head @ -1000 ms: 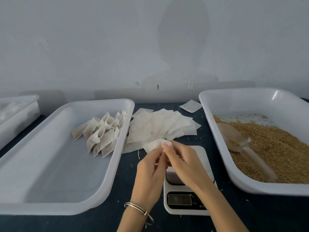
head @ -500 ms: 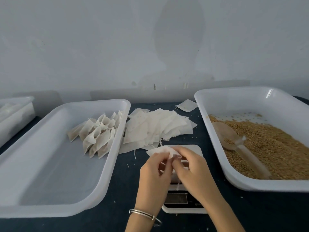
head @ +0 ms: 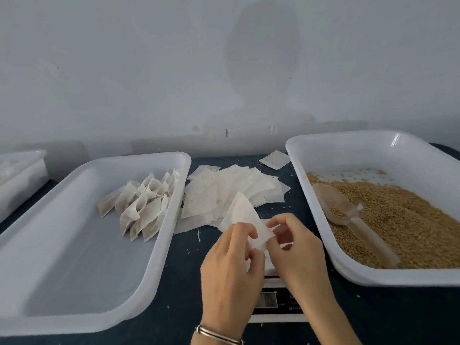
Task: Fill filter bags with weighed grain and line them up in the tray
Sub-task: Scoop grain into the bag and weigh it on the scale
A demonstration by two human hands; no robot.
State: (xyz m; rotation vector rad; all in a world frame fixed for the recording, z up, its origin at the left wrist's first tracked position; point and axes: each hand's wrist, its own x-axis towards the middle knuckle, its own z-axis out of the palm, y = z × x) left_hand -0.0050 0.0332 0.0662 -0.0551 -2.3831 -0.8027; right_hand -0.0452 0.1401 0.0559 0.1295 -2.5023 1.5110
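An empty white filter bag (head: 242, 215) is held above the small kitchen scale (head: 270, 300), its far corner pointing away from me. My left hand (head: 230, 270) pinches its near left edge and my right hand (head: 296, 252) pinches its near right edge. Behind them lies a loose heap of flat empty bags (head: 231, 192). Several filled bags (head: 143, 202) stand in rows at the far right of the white tray (head: 74, 245) on the left. The right tray (head: 373, 155) holds brown grain (head: 403, 220) with a clear scoop (head: 336, 207) lying in it.
A single bag (head: 275, 159) lies apart near the wall. Another white container (head: 20, 175) sits at the far left edge. Stray grains dot the dark blue tabletop (head: 179, 302). A grey wall closes the back.
Both hands have drawn the bag toward me over the scale and spread it, so it now stands up as a wider triangle. The camera has tilted slightly.
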